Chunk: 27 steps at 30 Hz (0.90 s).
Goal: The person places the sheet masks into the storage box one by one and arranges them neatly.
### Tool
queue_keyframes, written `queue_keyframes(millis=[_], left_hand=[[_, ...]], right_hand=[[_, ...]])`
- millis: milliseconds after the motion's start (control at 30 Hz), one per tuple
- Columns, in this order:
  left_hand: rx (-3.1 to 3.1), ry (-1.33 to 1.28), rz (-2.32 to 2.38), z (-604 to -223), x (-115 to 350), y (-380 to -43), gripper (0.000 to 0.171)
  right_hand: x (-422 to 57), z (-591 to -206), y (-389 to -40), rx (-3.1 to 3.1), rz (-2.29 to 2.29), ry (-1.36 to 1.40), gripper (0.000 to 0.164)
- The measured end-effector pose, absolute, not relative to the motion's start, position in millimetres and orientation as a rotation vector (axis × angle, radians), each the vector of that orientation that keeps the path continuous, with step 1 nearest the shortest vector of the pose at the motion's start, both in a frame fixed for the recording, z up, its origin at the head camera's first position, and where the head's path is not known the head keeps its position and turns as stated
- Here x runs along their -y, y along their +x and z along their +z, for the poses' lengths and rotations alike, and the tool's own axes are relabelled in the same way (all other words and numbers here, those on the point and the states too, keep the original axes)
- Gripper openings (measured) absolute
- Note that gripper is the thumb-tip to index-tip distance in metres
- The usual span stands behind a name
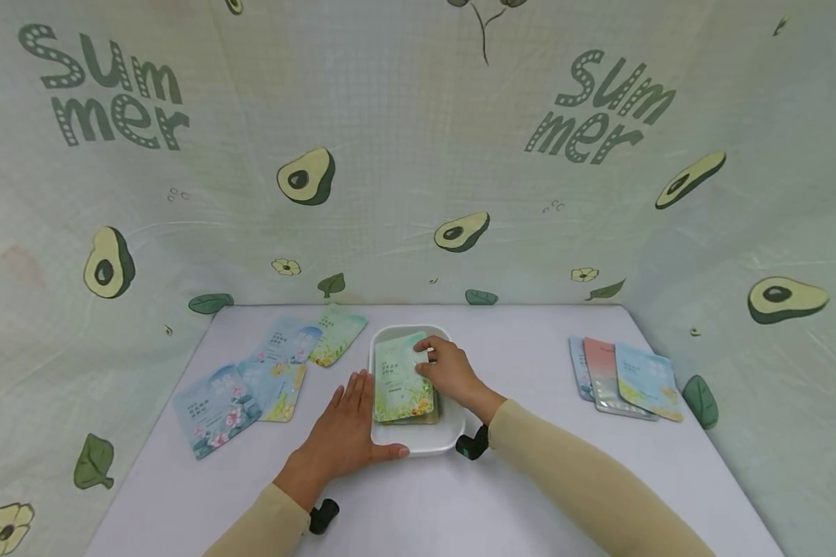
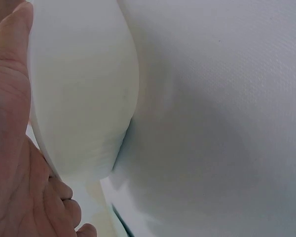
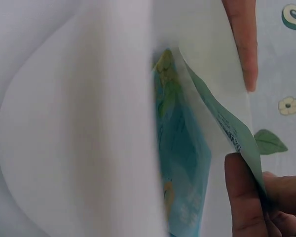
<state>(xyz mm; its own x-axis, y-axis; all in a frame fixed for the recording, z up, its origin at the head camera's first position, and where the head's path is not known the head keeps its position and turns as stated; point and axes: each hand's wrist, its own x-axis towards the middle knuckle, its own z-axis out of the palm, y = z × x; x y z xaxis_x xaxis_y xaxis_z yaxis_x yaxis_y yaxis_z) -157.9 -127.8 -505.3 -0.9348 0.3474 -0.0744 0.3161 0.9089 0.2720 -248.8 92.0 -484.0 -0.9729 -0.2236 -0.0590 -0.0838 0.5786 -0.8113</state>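
Note:
A white tray [image 1: 428, 445] stands in the middle of the table. My right hand [image 1: 456, 375] pinches the right edge of a green sheet mask packet [image 1: 399, 387] with flowers, held tilted inside the tray. In the right wrist view, thumb and fingers grip this green packet [image 3: 227, 123], and a blue packet [image 3: 182, 148] lies beneath it in the tray. My left hand [image 1: 344, 425] rests at the tray's front left corner, its fingers straight along the left side and its thumb at the front rim. The left wrist view shows that hand [image 2: 12, 148] against the tray's outer wall [image 2: 84, 89].
Left of the tray lie several packets: a blue floral one [image 1: 217, 410], a yellow-blue one [image 1: 282, 391], a pale blue one [image 1: 286, 340] and a green one [image 1: 337, 334]. At the right, a pink packet [image 1: 602, 371] overlaps two blue ones [image 1: 644, 379]. A patterned cloth [image 1: 390, 255] hangs behind.

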Motion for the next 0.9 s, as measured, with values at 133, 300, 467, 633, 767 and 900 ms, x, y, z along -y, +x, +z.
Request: queue_keyframes(millis=[133, 300, 467, 633, 767, 900], left_hand=[[-2.951, 0.506, 0.401, -506, 128, -158, 0.139], [-2.951, 0.504, 0.386, -506, 128, -157, 0.140], [-2.950, 0.505, 0.391, -506, 128, -157, 0.139], [-2.952, 0.505, 0.397, -507, 128, -156, 0.138], [-2.952, 0.503, 0.409, -507, 128, -156, 0.138], [-2.944, 0.496, 0.414, -508, 128, -156, 0.138]], right_hand=[[-92, -485, -249, -2.635, -1.355, -0.264, 0.029], [-91, -485, -249, -2.626, -1.353, -0.275, 0.030], [-92, -483, -249, -2.615, -1.290, -0.309, 0.031], [-93, -480, -251, -2.658, -1.109, -0.413, 0.041], [-94, -479, -250, -2.736, -1.011, -0.412, 0.047], [-97, -474, -248, -2.819, -0.963, -0.352, 0.046]])
